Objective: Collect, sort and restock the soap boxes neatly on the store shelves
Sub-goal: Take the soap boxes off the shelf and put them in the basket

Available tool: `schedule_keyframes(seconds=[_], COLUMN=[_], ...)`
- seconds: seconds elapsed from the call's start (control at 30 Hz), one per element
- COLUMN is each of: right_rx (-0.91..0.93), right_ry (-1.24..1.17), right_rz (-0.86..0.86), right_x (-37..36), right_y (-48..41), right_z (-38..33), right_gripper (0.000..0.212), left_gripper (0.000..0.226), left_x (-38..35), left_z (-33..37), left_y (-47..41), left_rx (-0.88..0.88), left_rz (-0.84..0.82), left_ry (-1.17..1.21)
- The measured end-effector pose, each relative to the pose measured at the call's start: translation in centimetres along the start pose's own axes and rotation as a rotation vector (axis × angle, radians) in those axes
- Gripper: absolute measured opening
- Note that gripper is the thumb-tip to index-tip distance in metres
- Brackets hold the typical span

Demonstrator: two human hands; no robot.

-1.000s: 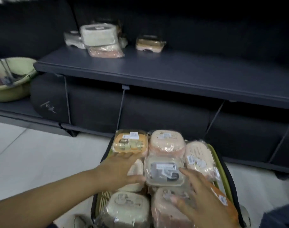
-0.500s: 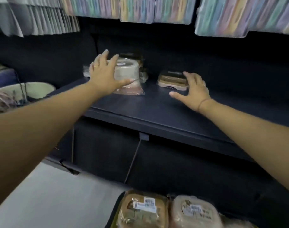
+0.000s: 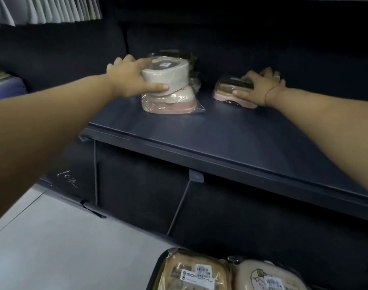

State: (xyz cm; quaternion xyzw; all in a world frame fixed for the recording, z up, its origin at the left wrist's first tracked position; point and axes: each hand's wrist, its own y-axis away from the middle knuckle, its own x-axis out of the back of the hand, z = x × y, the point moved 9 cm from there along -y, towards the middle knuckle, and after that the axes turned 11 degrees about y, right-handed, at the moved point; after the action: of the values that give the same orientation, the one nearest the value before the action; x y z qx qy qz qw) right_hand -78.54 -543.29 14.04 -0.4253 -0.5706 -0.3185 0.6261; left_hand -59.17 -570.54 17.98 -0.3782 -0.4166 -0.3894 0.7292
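On the dark shelf (image 3: pixel 231 139) a cream soap box (image 3: pixel 170 75) lies on top of a pink wrapped box (image 3: pixel 172 103). My left hand (image 3: pixel 130 79) grips the cream box from its left side, thumb along its lower front. Further right, my right hand (image 3: pixel 260 86) closes over a single pink soap box with a dark lid (image 3: pixel 227 91). Behind the stack, dark packaging (image 3: pixel 189 57) partly shows. At the bottom edge lie an orange soap box (image 3: pixel 191 273) and a beige one (image 3: pixel 269 277) in a basket.
White hanging goods (image 3: pixel 44 9) fill the top left. A purple item (image 3: pixel 5 88) sits at the left edge. Below the shelf are dark panels and wire dividers (image 3: pixel 178 206). Pale floor (image 3: pixel 53 248) lies at lower left.
Both hands left the basket, reached up to the shelf, and closed on boxes there: the left on the cream box, the right on the pink box. The view moved closer.
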Motion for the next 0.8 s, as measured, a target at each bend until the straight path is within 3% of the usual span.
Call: schedule_keyframes(seconds=[0.13, 0.33, 0.43, 0.5, 0.6, 0.7, 0.8], right_rx=[-0.004, -0.045, -0.067, -0.079, -0.084, -0.087, -0.082], right_ry=[-0.2, -0.331, -0.4, -0.414, -0.435, -0.474, -0.501], right_rz=[-0.045, -0.017, 0.021, 0.037, 0.068, 0.076, 0.081], right_x=[-0.2, 0.5, 1.0, 1.3, 1.7, 1.9, 2.0], right_y=[2.2, 8.9, 13.0, 15.7, 19.0, 21.2, 21.9], right_z=[0.3, 1.5, 2.2, 2.7, 3.5, 4.2, 4.3], right_gripper=[0.058, 0.052, 0.048, 0.045, 0.044, 0.045, 0.044], left_gripper=[0.074, 0.103, 0.101, 0.095, 0.097, 0.093, 0.086], left_x=[0.3, -0.1, -0.4, -0.6, -0.1, -0.2, 0.0], left_z=[-0.1, 2.0, 2.3, 2.3, 3.1, 3.8, 3.7], left_y=[2.5, 3.2, 2.9, 2.9, 2.3, 1.8, 1.9], left_rx=[-0.007, 0.16, 0.268, 0.323, 0.265, 0.182, 0.154], left_rz=[0.049, 0.033, 0.116, 0.158, 0.192, 0.123, 0.024], left_ry=[0.274, 0.49, 0.55, 0.521, 0.326, 0.126, 0.121])
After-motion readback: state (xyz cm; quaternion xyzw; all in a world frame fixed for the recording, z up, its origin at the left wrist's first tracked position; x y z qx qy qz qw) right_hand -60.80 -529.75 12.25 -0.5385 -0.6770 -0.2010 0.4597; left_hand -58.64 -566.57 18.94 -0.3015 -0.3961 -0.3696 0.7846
